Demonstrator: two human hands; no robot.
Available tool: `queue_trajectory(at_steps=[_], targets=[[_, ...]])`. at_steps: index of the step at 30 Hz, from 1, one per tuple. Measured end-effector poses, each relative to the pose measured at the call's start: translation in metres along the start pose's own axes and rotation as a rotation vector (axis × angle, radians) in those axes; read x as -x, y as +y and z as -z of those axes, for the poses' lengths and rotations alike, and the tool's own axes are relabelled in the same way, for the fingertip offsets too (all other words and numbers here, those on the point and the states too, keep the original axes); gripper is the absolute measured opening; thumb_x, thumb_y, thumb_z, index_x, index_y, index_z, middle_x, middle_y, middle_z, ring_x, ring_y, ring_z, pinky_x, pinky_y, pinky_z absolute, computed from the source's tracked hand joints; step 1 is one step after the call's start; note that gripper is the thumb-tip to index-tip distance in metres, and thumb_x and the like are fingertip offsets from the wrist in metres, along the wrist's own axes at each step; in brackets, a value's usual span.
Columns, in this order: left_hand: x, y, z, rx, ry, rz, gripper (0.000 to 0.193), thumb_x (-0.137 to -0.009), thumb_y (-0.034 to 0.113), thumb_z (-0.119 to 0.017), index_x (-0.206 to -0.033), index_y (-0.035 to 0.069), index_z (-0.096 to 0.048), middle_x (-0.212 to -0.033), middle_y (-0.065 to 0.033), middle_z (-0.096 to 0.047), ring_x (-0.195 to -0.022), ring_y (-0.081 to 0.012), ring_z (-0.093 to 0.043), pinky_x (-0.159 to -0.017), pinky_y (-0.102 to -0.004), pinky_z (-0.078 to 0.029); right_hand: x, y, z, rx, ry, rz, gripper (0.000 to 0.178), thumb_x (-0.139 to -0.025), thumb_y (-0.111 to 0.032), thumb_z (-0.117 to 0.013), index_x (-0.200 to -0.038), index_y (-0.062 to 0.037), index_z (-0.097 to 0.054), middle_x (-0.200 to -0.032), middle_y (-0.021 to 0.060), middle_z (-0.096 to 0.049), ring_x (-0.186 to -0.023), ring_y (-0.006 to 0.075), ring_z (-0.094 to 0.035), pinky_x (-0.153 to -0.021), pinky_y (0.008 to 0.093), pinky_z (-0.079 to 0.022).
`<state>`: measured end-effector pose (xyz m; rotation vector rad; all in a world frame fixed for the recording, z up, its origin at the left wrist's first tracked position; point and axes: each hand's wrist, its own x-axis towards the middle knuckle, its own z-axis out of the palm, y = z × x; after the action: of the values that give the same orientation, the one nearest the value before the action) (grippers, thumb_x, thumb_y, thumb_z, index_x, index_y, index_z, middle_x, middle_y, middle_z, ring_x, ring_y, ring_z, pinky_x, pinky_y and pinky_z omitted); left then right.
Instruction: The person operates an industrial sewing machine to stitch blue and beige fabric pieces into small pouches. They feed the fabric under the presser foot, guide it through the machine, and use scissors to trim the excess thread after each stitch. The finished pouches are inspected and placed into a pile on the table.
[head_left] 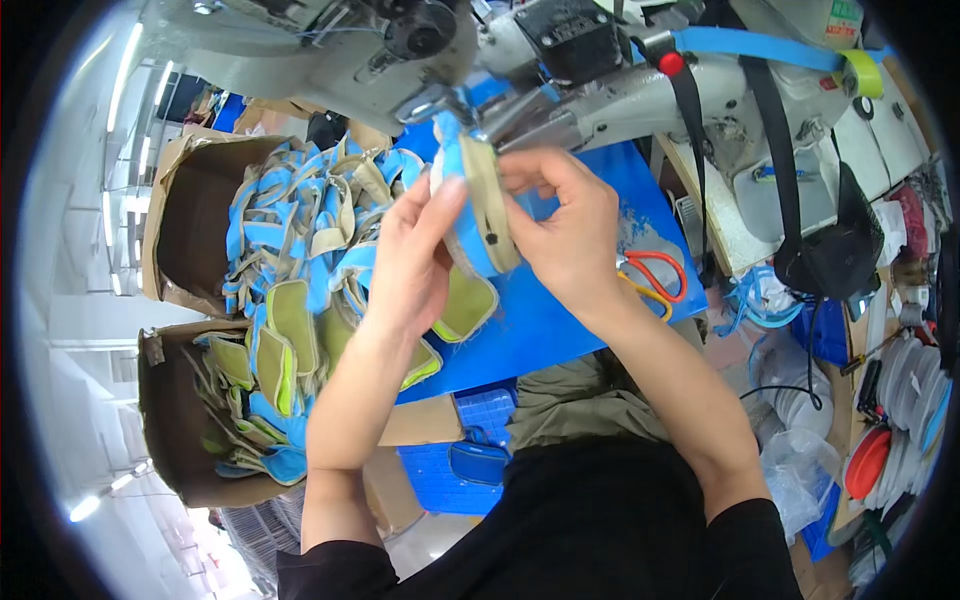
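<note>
both hands' fingers, left hand [415, 255] and right hand [565, 235], pinch the blue-and-tan shoe piece [478, 205].

a blue counter [560, 320] is carrying orange-handled scissors [655, 275] and a yellow-green padded piece [465, 305], lying beside the sewing machine [600, 90].

Two bare forearms rise from the lower edge of the frame, black short sleeves at the bottom; left hand [415, 255] and right hand [570, 235] wear no gloves or rings.
</note>
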<state>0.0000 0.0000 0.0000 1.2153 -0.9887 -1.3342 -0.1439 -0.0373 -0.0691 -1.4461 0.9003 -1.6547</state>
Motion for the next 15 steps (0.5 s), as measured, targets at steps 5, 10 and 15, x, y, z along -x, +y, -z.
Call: queue_trajectory(at_steps=[5,10,15], targets=[[-0.017,0.004,0.004,0.017,0.051,0.039,0.02,-0.098,0.015,-0.069,-0.114,0.003,-0.07,-0.106,-0.0044,-0.074,-0.097,-0.0129,-0.07,-0.087,-0.0279,-0.055,0.009,0.015,0.001,0.035,0.063,0.142,0.02,-0.079,-0.008,-0.08,-0.095,-0.0068,-0.067,-0.087,0.0076,-0.066,-0.077,0.0256,-0.068,-0.066,0.0366,-0.053],[-0.016,0.013,0.01,0.146,-0.015,0.137,0.026,-0.1,0.02,-0.066,-0.119,0.002,-0.067,-0.111,-0.0072,-0.073,-0.097,-0.0161,-0.071,-0.089,-0.0317,-0.058,0.012,0.026,-0.003,0.123,0.091,0.222,0.021,-0.079,-0.012,-0.081,-0.095,-0.0084,-0.067,-0.086,0.0062,-0.066,-0.076,0.028,-0.067,-0.064,0.0383,-0.052],[-0.014,0.012,0.007,0.173,-0.006,0.193,0.026,-0.099,0.019,-0.068,-0.12,0.003,-0.067,-0.11,-0.0072,-0.073,-0.096,-0.0156,-0.071,-0.086,-0.0314,-0.059,0.014,0.021,-0.004,0.117,0.102,0.169,0.02,-0.078,-0.009,-0.08,-0.094,-0.008,-0.067,-0.085,0.0071,-0.067,-0.075,0.0279,-0.068,-0.065,0.0379,-0.053]])
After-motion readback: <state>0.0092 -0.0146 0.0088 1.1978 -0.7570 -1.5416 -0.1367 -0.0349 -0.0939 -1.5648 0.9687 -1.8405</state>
